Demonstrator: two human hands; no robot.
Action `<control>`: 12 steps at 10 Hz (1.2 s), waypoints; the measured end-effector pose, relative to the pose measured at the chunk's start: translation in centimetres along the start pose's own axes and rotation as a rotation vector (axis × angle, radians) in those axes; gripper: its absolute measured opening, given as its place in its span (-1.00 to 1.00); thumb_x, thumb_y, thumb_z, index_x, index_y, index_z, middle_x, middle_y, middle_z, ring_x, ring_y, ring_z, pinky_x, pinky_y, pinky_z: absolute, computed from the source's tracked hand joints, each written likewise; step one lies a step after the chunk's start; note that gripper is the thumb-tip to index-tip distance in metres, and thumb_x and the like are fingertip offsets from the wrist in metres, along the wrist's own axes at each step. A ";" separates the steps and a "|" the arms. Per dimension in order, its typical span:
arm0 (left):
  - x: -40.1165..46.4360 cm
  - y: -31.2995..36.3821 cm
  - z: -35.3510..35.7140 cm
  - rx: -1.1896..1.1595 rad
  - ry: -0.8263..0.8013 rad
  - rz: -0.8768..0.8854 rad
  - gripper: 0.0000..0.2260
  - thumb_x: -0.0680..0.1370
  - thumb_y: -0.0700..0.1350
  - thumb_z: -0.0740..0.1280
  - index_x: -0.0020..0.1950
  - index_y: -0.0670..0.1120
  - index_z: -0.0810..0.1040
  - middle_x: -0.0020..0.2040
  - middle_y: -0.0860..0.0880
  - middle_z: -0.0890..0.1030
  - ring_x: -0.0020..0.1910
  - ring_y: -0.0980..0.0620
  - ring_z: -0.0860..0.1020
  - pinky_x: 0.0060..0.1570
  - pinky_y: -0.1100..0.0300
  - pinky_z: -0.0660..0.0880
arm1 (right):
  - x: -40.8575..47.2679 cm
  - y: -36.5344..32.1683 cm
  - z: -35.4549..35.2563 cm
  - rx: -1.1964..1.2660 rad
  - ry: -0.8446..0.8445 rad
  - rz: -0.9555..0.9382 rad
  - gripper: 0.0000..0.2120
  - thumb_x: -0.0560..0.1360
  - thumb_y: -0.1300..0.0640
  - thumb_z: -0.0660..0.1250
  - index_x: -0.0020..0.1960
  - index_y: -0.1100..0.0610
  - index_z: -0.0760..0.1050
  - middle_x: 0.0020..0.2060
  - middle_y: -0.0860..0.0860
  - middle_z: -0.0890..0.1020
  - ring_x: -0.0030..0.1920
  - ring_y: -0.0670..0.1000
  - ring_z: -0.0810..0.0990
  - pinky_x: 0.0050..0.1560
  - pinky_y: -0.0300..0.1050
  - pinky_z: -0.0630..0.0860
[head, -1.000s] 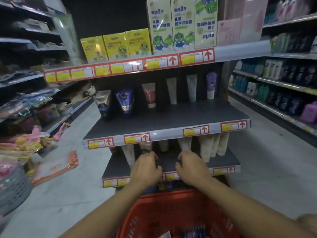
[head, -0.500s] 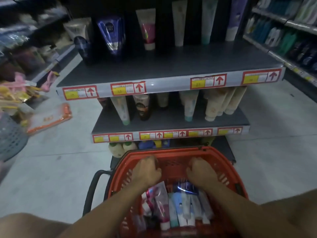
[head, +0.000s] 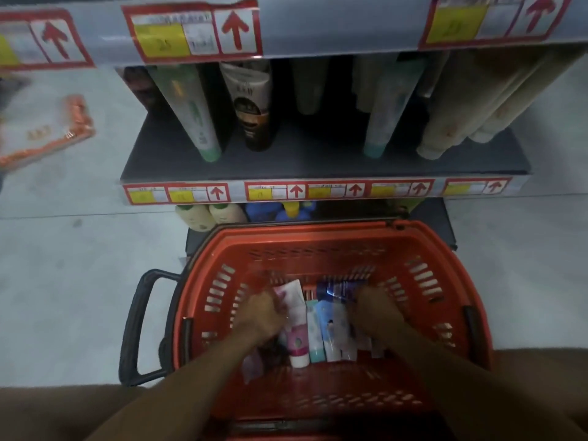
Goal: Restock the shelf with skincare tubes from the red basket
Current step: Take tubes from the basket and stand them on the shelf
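A: Where are the tubes?
B: Soft, glossy plastic skincare tubes (head: 331, 326) lie flat in the slotted red plastic basket (head: 321, 246), below the dark shelf (head: 318, 168).
A: And the hands?
B: The left hand (head: 262, 313) touches a white-and-pink tube (head: 297, 326); the right hand (head: 377, 313) is on a purple tube (head: 337, 289). Blur hides whether either hand's fingers are gripping.

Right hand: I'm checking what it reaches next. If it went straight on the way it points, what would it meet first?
The right hand points forward and down into the red basket. It would probably meet the dark blue tube first; blur hides whether they already touch.
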State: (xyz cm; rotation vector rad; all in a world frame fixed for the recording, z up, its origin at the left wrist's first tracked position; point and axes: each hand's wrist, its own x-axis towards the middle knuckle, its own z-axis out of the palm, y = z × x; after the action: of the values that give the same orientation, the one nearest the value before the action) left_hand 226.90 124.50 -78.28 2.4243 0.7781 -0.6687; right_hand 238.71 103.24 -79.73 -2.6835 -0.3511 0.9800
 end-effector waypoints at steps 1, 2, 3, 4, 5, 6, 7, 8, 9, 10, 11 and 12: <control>0.7 -0.8 1.4 0.132 -0.138 0.038 -0.61 0.56 0.08 0.20 0.26 -0.06 0.63 0.15 -0.12 0.70 0.21 -0.16 0.65 0.25 0.03 0.50 | 0.9 0.2 1.4 0.007 -0.064 0.048 -0.77 0.64 0.09 0.25 0.18 0.18 0.57 0.08 0.19 0.65 0.10 0.21 0.65 0.05 -0.05 0.53; 0.7 -1.5 2.6 0.279 -0.252 0.041 -0.65 0.56 0.09 0.37 0.32 0.07 0.59 0.25 -0.02 0.65 0.25 -0.10 0.61 0.18 0.03 0.58 | 1.8 0.2 2.7 0.000 -0.107 0.054 -0.75 0.65 0.09 0.24 0.22 0.20 0.54 0.13 0.21 0.63 0.14 0.23 0.62 0.08 -0.01 0.51; 0.3 -3.2 4.4 0.338 -0.351 -0.033 -0.63 0.50 0.16 0.46 0.27 0.12 0.53 0.16 0.07 0.62 0.24 -0.01 0.58 0.06 0.14 0.46 | 2.5 -0.4 3.3 -0.015 -0.125 0.039 -0.72 0.67 0.13 0.23 0.31 0.22 0.52 0.21 0.22 0.60 0.22 0.24 0.59 0.16 0.00 0.49; 1.4 -5.3 6.8 0.303 -0.316 -0.091 -0.41 0.51 0.11 0.46 0.49 -0.03 0.43 0.30 -0.01 0.59 0.25 -0.03 0.55 -0.02 0.21 0.27 | 3.2 -0.6 3.9 -0.106 -0.113 0.019 -0.66 0.70 0.14 0.20 0.43 0.24 0.45 0.34 0.21 0.54 0.34 0.24 0.52 0.25 -0.01 0.44; 1.0 -4.0 6.4 0.386 -0.410 -0.040 -0.53 0.56 -0.06 0.45 0.43 -0.03 0.41 0.23 -0.03 0.62 0.18 -0.06 0.61 -0.04 0.18 0.47 | 3.5 -0.3 5.2 -0.212 0.034 -0.062 -0.68 0.63 0.14 0.25 0.37 0.08 0.51 0.32 0.11 0.52 0.34 0.20 0.48 0.28 -0.01 0.40; 1.3 -3.5 6.4 0.425 -0.455 0.031 -0.45 0.51 -0.04 0.51 0.44 0.03 0.39 0.15 0.02 0.64 0.08 -0.02 0.63 -0.03 0.16 0.60 | 4.6 0.0 5.8 -0.244 0.103 -0.048 -0.59 0.51 0.07 0.33 0.36 0.04 0.49 0.31 0.09 0.49 0.33 0.18 0.45 0.26 0.04 0.43; 2.1 -3.5 5.8 0.305 -0.517 -0.020 -0.52 0.54 0.00 0.48 0.42 0.04 0.44 0.14 0.02 0.63 -0.03 0.03 0.58 -0.18 0.22 0.49 | 5.5 0.6 6.6 -0.259 0.056 -0.042 -0.50 0.49 0.08 0.35 0.42 0.04 0.42 0.37 0.09 0.44 0.40 0.18 0.38 0.31 0.09 0.49; 2.9 -3.6 5.6 0.242 -0.601 0.006 -0.65 0.60 0.00 0.38 0.38 -0.02 0.53 -0.01 0.06 0.57 -0.13 0.09 0.54 -0.29 0.28 0.41 | 6.0 1.3 7.3 -0.331 0.039 -0.042 -0.41 0.49 0.09 0.36 0.49 0.06 0.33 0.42 0.13 0.41 0.47 0.24 0.31 0.37 0.19 0.46; 3.5 -4.2 5.7 0.047 -0.776 -0.024 -0.71 0.60 0.02 0.42 0.31 0.01 0.62 -0.01 0.06 0.66 -0.14 0.05 0.66 -0.26 0.22 0.58 | 6.2 1.5 7.8 -0.319 0.042 -0.053 -0.38 0.49 0.07 0.40 0.52 0.00 0.31 0.45 0.11 0.38 0.48 0.26 0.29 0.42 0.21 0.41; 2.7 -3.2 4.8 -0.212 -0.855 -0.211 -0.83 0.63 -0.01 0.36 0.06 -0.07 0.67 -0.23 -0.03 0.65 -0.43 0.09 0.54 -0.42 0.23 0.47 | 6.3 1.9 7.9 -0.302 0.033 -0.082 -0.43 0.54 0.03 0.36 0.52 -0.10 0.32 0.46 0.08 0.34 0.48 0.23 0.28 0.44 0.19 0.38; 2.7 -2.7 4.4 -0.581 -0.802 -0.506 -0.65 0.63 0.12 0.25 0.08 -0.13 0.65 -0.22 -0.09 0.63 -0.28 -0.03 0.58 -0.23 0.18 0.49 | 6.4 2.0 8.0 -0.255 -0.007 -0.070 -0.39 0.54 0.01 0.38 0.54 -0.02 0.28 0.49 0.14 0.32 0.50 0.25 0.30 0.44 0.16 0.40; 3.5 -3.1 4.5 -0.888 -0.732 -0.585 -0.56 0.62 0.18 0.24 0.31 -0.11 0.55 -0.13 -0.18 0.66 -0.14 -0.15 0.68 -0.09 0.06 0.59 | 6.5 2.2 8.3 -0.285 0.009 -0.063 -0.33 0.49 0.00 0.45 0.53 0.06 0.30 0.47 0.21 0.38 0.48 0.27 0.37 0.40 0.14 0.42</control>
State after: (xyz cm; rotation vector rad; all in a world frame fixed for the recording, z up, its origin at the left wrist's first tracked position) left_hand 226.14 125.43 -84.67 1.0336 1.1301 -1.0445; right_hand 238.37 104.56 -90.37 -2.9060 -0.6110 0.9631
